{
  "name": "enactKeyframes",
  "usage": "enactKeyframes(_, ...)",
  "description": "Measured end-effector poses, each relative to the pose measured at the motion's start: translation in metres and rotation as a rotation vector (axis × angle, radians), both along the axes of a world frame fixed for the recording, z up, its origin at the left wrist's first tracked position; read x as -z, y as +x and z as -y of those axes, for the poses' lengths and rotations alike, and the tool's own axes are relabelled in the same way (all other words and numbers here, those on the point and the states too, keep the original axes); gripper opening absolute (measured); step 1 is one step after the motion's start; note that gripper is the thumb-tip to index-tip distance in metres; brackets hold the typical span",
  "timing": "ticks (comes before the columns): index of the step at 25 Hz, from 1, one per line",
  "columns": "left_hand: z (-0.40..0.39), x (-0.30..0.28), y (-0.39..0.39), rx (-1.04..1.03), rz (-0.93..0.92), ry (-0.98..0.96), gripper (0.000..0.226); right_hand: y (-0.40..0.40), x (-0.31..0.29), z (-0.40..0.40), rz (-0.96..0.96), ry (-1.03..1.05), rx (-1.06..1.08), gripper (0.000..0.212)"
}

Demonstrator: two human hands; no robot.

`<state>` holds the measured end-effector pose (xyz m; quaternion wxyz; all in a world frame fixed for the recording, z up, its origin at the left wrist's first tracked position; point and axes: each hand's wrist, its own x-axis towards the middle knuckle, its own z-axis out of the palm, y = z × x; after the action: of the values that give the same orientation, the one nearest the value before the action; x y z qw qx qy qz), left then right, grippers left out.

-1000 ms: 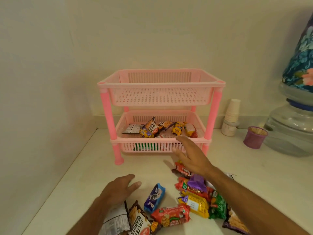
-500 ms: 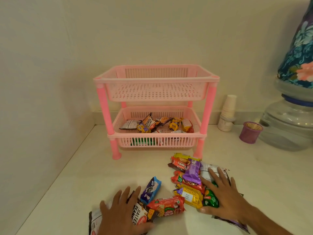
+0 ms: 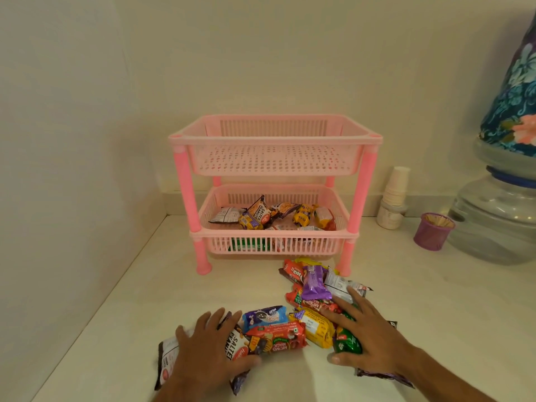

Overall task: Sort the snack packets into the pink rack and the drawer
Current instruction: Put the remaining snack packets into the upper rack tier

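Note:
A two-tier pink rack (image 3: 369, 181) stands against the back wall. Its top tier holds nothing; the lower tier holds several snack packets (image 3: 272, 216). A heap of packets lies on the counter in front: a purple bar (image 3: 314, 282), a red Moms Magic pack (image 3: 275, 339), a blue pack (image 3: 264, 314), a yellow pack (image 3: 314, 326). My left hand (image 3: 203, 352) lies flat, fingers spread, on a salted peanuts packet (image 3: 236, 345) and a white packet. My right hand (image 3: 368, 335) rests spread over a green packet (image 3: 346, 343) and its neighbours. No drawer is in view.
A stack of paper cups (image 3: 396, 184) stands on a white jar right of the rack. A purple cup (image 3: 433, 231) and a water dispenser base (image 3: 496, 221) with a floral-covered bottle sit at the far right. Walls close in at the left and back.
My right hand drew back from the rack's lower tier and came down on the heap's right side. My left hand slid onto the peanuts packet. Both hands pushed the packets closer together.

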<state>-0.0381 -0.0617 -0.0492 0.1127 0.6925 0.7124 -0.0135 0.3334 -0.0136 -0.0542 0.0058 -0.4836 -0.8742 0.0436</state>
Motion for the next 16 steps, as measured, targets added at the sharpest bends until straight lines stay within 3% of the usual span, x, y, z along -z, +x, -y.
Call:
enactKeyframes(8,-0.022,0.003,-0.038,-0.077,-0.006,0.162,0.117,-0.044,-0.005,-0.004,0.007,-0.007,-0.125,0.086)
enactKeyframes(16,-0.043,0.003,-0.052,0.002,0.004,0.151,0.116,-0.088,-0.004,-0.011,0.029,0.016,-0.135,0.09)
